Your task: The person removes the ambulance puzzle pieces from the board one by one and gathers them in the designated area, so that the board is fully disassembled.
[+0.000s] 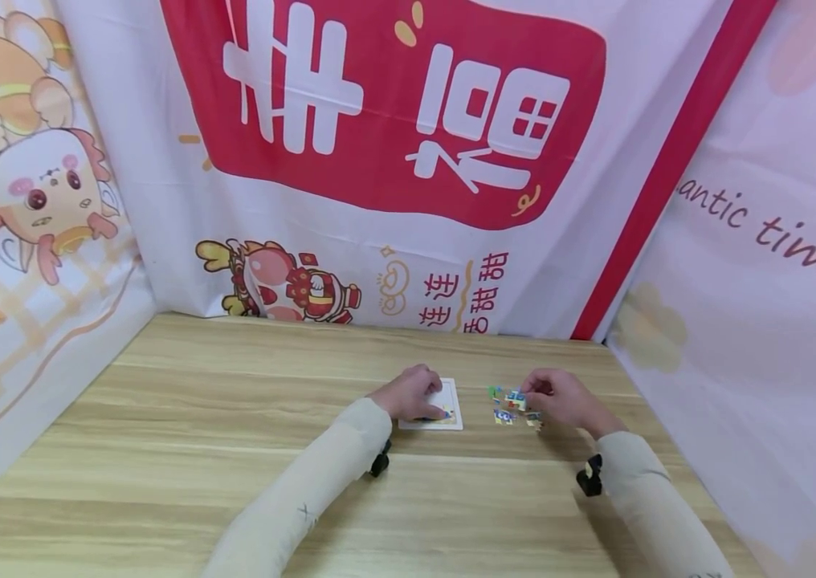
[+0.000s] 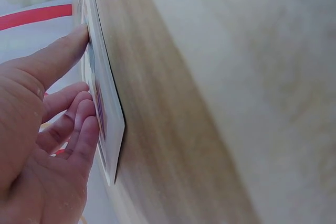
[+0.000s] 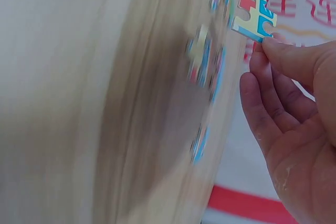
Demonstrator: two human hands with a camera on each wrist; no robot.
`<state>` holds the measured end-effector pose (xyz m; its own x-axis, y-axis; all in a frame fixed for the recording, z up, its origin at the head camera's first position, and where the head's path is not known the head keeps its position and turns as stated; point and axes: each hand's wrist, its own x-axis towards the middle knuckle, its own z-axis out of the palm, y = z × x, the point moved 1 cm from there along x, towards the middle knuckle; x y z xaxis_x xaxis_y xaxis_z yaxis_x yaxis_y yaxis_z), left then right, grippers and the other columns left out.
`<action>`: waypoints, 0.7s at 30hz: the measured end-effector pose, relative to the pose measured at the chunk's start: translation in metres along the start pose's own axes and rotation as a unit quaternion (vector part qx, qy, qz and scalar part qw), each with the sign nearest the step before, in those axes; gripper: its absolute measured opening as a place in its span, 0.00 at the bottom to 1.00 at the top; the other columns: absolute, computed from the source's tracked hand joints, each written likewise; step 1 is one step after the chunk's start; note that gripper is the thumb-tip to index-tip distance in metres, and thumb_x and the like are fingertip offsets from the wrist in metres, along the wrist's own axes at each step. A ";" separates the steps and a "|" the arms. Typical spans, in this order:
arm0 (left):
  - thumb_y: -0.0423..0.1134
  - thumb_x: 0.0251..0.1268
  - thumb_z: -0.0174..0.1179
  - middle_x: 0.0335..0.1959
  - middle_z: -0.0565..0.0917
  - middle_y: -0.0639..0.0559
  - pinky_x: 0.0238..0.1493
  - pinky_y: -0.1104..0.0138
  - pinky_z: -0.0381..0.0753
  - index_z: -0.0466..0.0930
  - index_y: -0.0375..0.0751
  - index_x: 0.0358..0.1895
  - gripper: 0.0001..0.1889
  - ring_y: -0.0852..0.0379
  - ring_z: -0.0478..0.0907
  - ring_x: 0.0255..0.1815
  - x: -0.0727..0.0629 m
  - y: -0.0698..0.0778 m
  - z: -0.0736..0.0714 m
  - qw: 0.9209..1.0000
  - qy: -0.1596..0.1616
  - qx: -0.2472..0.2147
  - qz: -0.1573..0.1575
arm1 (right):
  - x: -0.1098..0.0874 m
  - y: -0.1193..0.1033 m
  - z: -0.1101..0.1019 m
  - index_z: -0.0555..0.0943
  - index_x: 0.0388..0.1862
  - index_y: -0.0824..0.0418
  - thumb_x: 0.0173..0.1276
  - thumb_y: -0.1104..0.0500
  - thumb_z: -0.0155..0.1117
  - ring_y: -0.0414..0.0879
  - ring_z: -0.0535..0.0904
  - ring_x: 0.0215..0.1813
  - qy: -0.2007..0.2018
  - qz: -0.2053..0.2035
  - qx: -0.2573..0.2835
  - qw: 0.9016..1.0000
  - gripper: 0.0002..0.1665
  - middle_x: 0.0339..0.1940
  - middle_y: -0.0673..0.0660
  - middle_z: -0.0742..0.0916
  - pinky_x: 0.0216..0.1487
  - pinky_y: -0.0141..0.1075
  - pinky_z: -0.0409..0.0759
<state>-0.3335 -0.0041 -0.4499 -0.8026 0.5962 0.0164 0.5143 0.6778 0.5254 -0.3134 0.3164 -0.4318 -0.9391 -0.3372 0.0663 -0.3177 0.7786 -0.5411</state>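
Sleeves [image 1: 299,491] are lying nearest; right of the board [image 1: 456,401] the left hand [image 1: 414,393] is touching, thumb and fingers apart, the right hand [image 1: 567,397] is pinching a puzzle piece [image 3: 254,23].

The left grip [image 1: 411,395] covers part of the white tray [image 1: 446,396], hiding some of its printed picture; the left wrist view catches that tray nearly edge-on — its face barely shows; the loose puzzle pieces [image 1: 503,417] (too small to read in the head view) blur in the right wrist view; the right grip [image 3: 304,140] hides one corner of the held piece [image 3: 256,23] — and runs off the edge.
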 end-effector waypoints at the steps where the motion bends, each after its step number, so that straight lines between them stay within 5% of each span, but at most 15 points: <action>1: 0.45 0.66 0.75 0.52 0.81 0.45 0.62 0.60 0.80 0.83 0.33 0.59 0.25 0.56 0.75 0.49 0.000 0.000 0.000 1.000 0.000 -0.001 -0.001 | -0.003 0.004 -0.003 0.85 0.40 0.60 0.75 0.65 0.65 0.43 0.80 0.41 0.005 -0.001 -0.002 1.000 0.03 0.36 0.54 0.88 0.44 0.33 0.81; 9: 0.44 0.65 0.75 0.51 0.82 0.43 0.61 0.58 0.79 0.83 0.32 0.58 0.25 0.54 0.75 0.48 -0.001 0.002 -0.003 1.000 0.002 -0.003 0.005 | -0.028 0.033 -0.034 0.86 0.40 0.60 0.74 0.66 0.65 0.44 0.82 0.43 0.014 0.005 -0.021 1.000 0.05 0.37 0.54 0.89 0.46 0.32 0.82; 16: 0.44 0.65 0.75 0.53 0.82 0.42 0.63 0.57 0.80 0.83 0.31 0.59 0.25 0.54 0.77 0.50 -0.002 0.002 -0.002 1.000 0.004 -0.007 0.008 | -0.041 0.045 -0.050 0.87 0.43 0.65 0.72 0.70 0.62 0.45 0.81 0.45 -0.061 0.021 0.025 0.998 0.08 0.40 0.59 0.89 0.45 0.32 0.81; 21: 0.44 0.65 0.76 0.52 0.82 0.44 0.62 0.59 0.80 0.83 0.32 0.59 0.25 0.55 0.76 0.49 0.000 0.001 0.000 1.000 0.004 0.000 0.008 | -0.043 0.054 -0.048 0.87 0.45 0.69 0.71 0.70 0.65 0.42 0.81 0.44 -0.069 0.031 0.032 0.997 0.08 0.42 0.61 0.90 0.43 0.30 0.81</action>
<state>-0.3331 -0.0030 -0.4491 -0.7966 0.6036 0.0324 0.5273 0.6677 0.5256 -0.2968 0.3981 -0.4241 -0.9284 -0.3621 -0.0833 -0.2456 0.7665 -0.5935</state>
